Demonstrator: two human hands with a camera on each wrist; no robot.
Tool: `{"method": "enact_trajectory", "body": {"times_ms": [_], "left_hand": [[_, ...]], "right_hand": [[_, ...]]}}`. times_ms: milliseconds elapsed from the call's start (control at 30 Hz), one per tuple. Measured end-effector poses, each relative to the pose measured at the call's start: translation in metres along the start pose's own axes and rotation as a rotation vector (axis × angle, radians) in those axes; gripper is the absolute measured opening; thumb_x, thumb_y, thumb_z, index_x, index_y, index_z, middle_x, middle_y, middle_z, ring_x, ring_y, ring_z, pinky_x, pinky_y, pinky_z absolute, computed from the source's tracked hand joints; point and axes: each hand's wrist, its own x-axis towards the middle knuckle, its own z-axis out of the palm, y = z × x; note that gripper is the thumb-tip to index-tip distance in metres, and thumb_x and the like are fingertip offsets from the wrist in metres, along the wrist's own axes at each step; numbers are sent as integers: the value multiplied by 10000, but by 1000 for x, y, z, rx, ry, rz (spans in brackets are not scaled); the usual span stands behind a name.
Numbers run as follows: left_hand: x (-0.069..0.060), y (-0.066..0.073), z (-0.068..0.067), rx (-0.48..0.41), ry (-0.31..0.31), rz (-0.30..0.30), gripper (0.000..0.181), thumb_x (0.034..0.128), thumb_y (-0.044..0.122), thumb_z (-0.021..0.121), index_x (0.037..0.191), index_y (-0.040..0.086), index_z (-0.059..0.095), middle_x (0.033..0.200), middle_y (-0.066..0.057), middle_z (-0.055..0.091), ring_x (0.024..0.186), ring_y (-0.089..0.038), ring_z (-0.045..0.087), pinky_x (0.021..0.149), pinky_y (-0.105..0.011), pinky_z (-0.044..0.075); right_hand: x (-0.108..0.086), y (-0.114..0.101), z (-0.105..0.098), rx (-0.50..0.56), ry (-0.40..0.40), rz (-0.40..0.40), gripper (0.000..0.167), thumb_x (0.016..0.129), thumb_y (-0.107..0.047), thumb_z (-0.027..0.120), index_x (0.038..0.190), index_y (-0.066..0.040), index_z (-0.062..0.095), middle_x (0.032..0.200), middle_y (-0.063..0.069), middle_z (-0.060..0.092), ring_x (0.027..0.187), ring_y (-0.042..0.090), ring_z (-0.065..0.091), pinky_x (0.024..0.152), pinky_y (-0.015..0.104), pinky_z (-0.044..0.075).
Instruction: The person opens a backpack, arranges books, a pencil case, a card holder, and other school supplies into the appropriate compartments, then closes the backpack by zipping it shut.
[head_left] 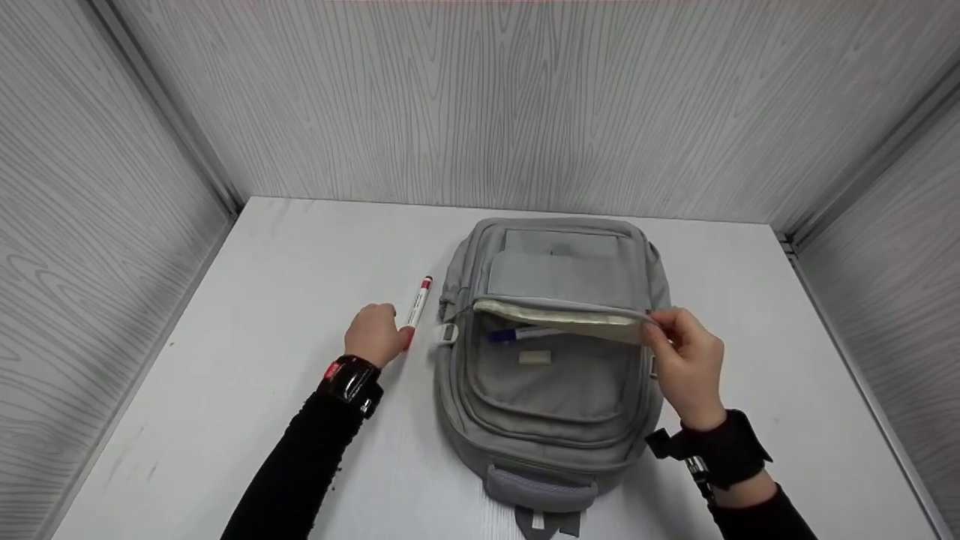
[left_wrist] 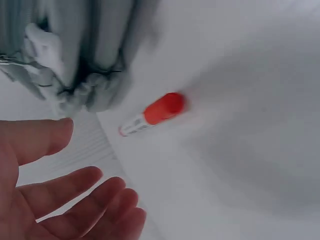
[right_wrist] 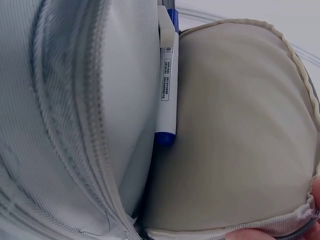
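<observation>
A grey backpack (head_left: 559,390) lies on the table with its front pocket unzipped. My right hand (head_left: 688,367) pinches the right edge of the pocket flap (head_left: 570,313) and holds it up. Inside the pocket lies a white marker with a blue cap (right_wrist: 168,95), between the grey panel and the beige lining (right_wrist: 235,125). To the left of the bag, a white marker with a red cap (head_left: 420,304) rests on the table. My left hand (head_left: 373,335) is beside its near end. In the left wrist view the fingers (left_wrist: 85,215) are spread, apart from the red marker (left_wrist: 161,110).
The white table (head_left: 300,262) is bounded by grey wood-grain panels (head_left: 480,105) at the back and both sides. A carry handle (head_left: 540,487) and a strap stick out from the bag's near end. A white tag-like piece (head_left: 446,334) is at the bag's left side.
</observation>
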Motion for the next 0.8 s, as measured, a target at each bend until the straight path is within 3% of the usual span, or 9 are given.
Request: {"method": "enact_trajectory", "body": {"times_ms": [67,133,300,433,533,633,800], "left_hand": [[5,-8,11,5,-55,-46,312,858,232,711,856,-76,663,853,-247,674,715,-302,601,660,-479,534],[9,-12,20,5,-65,-78,318,853,245,730,808,-59,649,824,-241,669,689,-292,587,654,-479,529],[13,-8,35,-6,-50,-108,197,833,132,709,813,-57,659,860,-260,679,777,-385,670,701,-506,555],[11,-5,37,20,-7,-113,64,822,-13,611,799,-63,644,850,-273,689,803,-425,696,706,-524,572],[8,-11,36,2,13,-113,63,820,-31,588,779,-62,625,815,-266,682,755,-418,684,678,-521,563],[0,-22,28,-75,1,-90,92,838,8,608,779,-58,632,772,-232,668,669,-332,627,609,-441,531],[-36,-26,0,-197,-19,-13,126,875,56,657,878,-66,690,778,-174,671,674,-218,567,588,-294,465]], "right_hand": [[-1,1,1,3,-7,-1,51,835,135,667,821,89,651,700,155,643,672,-144,516,628,40,419],[-2,1,1,2,-13,2,49,836,134,667,826,88,652,706,170,647,674,-144,516,631,41,419],[-1,2,-1,-7,-11,14,41,840,132,664,834,92,658,709,156,653,663,-140,512,620,41,416],[-2,2,-1,3,-17,26,23,842,133,660,853,114,652,723,171,655,677,-144,527,630,41,429],[-3,3,0,10,-23,29,29,841,139,655,865,123,648,738,213,657,689,-151,531,639,40,431],[-3,3,1,11,-19,25,52,834,151,654,859,105,657,740,216,660,684,-147,526,635,41,425],[-3,3,-1,13,-6,21,52,836,142,658,845,91,662,730,173,660,668,-140,523,623,44,419]]}}
